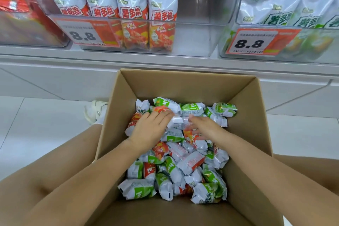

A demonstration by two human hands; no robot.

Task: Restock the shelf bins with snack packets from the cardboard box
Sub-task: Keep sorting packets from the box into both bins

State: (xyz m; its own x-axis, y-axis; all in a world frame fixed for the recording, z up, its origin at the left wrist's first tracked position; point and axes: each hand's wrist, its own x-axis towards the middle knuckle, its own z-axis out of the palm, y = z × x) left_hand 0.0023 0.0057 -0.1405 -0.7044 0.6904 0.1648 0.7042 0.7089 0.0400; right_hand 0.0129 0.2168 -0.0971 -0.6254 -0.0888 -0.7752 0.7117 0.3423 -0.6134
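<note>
Orange price tags, both printed "8.8"

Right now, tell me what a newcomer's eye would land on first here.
First, the open cardboard box at centre, heaped with red and green snack packets. The left hand and right hand both reach into the pile. Above, the clear shelf bins hold upright packets behind two orange 8.8 price tags, one left and one right.

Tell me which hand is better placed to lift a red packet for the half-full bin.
Left. The left hand already rests on a red packet below the red bin; the right hand is blurred over mixed packets.
</note>
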